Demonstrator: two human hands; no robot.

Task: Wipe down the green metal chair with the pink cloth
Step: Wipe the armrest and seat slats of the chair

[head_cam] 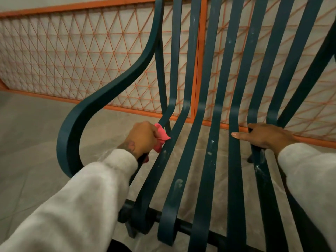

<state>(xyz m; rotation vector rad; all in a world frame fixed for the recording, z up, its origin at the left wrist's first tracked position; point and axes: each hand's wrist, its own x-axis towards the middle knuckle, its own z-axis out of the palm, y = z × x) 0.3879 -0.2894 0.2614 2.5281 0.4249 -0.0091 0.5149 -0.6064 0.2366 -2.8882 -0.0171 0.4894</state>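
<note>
Our left hand (pixel 143 139) bunches the one pink cloth (pixel 161 136) against the one green metal chair (pixel 216 120) at centre left, while our right hand (pixel 269 137) clasps a slat (pixel 262 179).

Orange lattice railing above a grey tiled floor
An orange-framed railing (pixel 72 57) runs across the back, its panels filled with thin orange wire crossed into triangles over a pale backing. An upright orange post (pixel 199 70) divides two panels, between a top rail (pixel 72 8) and a bottom rail (pixel 127 108) beside the floor (pixel 32 142), which is grey marbled tile with faint diagonal joints at the left
</note>
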